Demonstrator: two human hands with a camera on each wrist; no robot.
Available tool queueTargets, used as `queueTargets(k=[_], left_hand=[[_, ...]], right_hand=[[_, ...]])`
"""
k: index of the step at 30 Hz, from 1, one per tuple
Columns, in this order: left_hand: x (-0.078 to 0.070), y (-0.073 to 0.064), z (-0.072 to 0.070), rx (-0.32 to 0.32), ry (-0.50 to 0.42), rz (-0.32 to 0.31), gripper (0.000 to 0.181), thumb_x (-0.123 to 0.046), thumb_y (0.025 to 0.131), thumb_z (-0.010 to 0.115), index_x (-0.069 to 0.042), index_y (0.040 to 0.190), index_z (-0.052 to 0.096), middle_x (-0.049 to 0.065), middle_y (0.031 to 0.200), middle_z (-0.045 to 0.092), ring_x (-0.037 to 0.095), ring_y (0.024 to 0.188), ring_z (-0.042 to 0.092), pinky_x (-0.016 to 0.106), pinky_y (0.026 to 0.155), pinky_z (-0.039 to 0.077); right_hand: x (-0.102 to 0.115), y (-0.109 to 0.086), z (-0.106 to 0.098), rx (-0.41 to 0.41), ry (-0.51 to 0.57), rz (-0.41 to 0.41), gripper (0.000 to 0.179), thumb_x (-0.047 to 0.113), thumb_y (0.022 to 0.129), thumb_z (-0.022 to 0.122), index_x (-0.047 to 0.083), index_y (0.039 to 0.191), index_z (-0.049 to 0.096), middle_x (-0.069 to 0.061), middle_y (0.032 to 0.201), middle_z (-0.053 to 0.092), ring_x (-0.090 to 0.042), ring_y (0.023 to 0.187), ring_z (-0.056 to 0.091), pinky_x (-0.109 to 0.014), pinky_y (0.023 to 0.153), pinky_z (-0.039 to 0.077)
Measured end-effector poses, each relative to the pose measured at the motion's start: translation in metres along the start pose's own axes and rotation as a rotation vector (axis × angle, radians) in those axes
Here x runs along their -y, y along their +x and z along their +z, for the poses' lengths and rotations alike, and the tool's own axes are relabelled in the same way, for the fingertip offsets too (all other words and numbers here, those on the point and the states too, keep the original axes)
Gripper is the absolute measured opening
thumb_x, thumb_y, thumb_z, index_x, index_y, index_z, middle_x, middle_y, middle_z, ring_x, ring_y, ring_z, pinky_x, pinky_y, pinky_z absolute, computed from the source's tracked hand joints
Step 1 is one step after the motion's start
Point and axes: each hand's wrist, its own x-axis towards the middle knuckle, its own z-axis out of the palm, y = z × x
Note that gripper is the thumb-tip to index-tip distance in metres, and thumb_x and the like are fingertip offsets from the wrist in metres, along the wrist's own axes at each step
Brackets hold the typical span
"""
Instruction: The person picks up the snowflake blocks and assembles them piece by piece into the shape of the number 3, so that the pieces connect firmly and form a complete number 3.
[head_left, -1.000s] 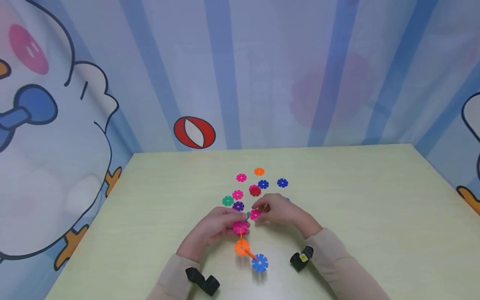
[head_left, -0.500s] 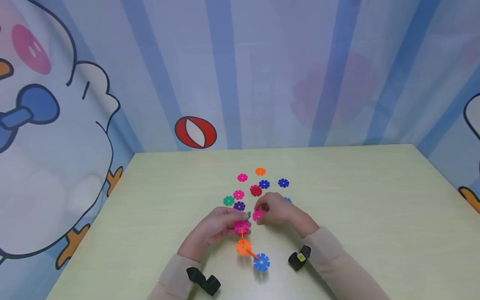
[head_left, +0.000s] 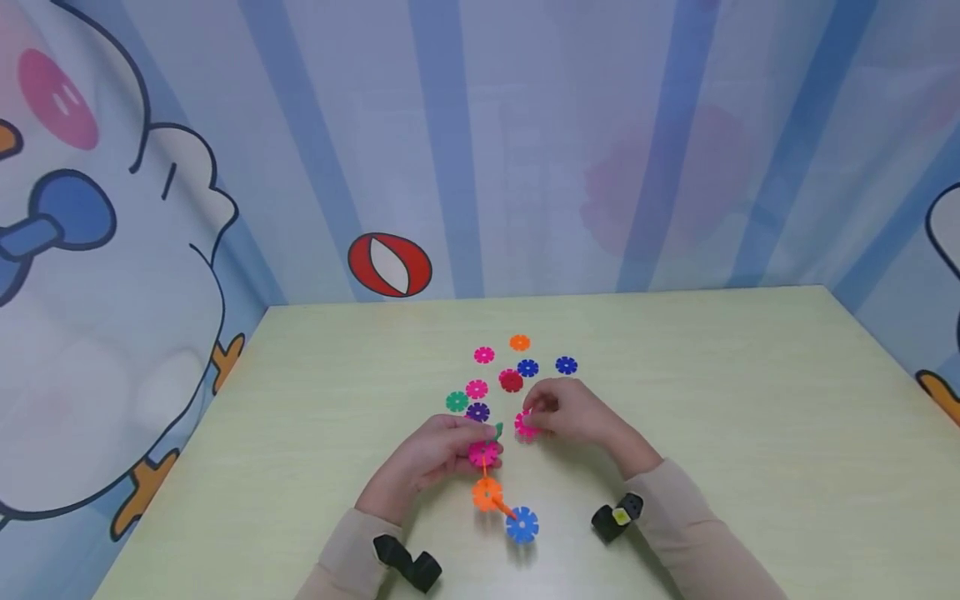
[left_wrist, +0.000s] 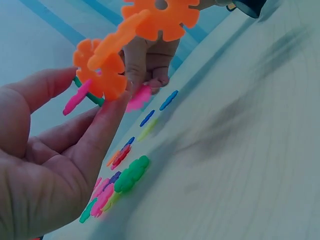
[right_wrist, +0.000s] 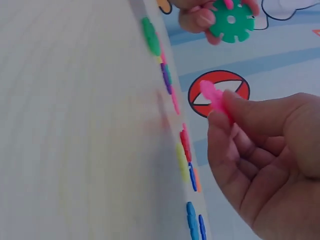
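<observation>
My left hand [head_left: 435, 454] pinches a chain of slotted, flower-shaped plastic discs by its green disc [right_wrist: 232, 22]. From there the chain runs through a pink disc [head_left: 483, 454] and an orange disc [head_left: 487, 494], then an orange piece seen edge-on, to a light blue disc [head_left: 522, 525] at the near end. To the right, apart from the chain, my right hand [head_left: 577, 414] holds a loose pink disc [right_wrist: 212, 95] between thumb and forefinger. In the left wrist view, the green disc [left_wrist: 94, 99] shows only partly behind an orange disc [left_wrist: 100, 67].
Beyond the hands, loose discs lie on the pale table [head_left: 712, 375]: a purple disc [head_left: 477, 412], a green disc [head_left: 457, 402], a red disc [head_left: 512, 382], a dark blue disc [head_left: 566, 365] and several others. A printed curtain [head_left: 540, 150] hangs behind the table.
My right hand has drawn a little to the right and away from the chain, with the pink disc still pinched. My left hand and the chain stay nearly in place.
</observation>
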Motion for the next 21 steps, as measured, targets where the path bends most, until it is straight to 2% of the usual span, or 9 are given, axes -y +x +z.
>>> queueTargets(k=[8,14,21], left_hand=[[0.0,-0.001,0.001,-0.019,0.019,0.003,0.038,-0.018,0.094,0.063,0.013,0.115,0.061,0.009,0.089,0.073,0.017,0.079,0.072,0.034,0.079,0.057],[-0.001,0.0,0.004,-0.01,0.032,0.016,0.037,-0.018,0.093,0.063,0.012,0.114,0.063,0.013,0.092,0.073,0.018,0.081,0.072,0.034,0.08,0.057],[-0.002,-0.001,0.005,-0.005,0.032,0.01,0.035,-0.017,0.094,0.063,0.01,0.116,0.063,0.012,0.092,0.074,0.02,0.085,0.072,0.034,0.082,0.056]], right_hand=[[0.007,-0.004,-0.008,0.025,0.197,0.032,0.021,0.009,0.092,0.063,0.001,0.11,0.068,-0.005,0.082,0.065,-0.016,0.069,0.064,-0.031,0.069,0.057],[0.01,-0.006,-0.008,0.071,0.251,0.025,0.022,0.009,0.093,0.062,-0.002,0.111,0.068,-0.006,0.085,0.068,-0.017,0.069,0.065,-0.033,0.07,0.058],[0.011,-0.007,-0.006,0.095,0.278,0.033,0.022,0.008,0.093,0.062,-0.002,0.111,0.068,-0.006,0.085,0.068,-0.016,0.068,0.064,-0.033,0.069,0.058]])
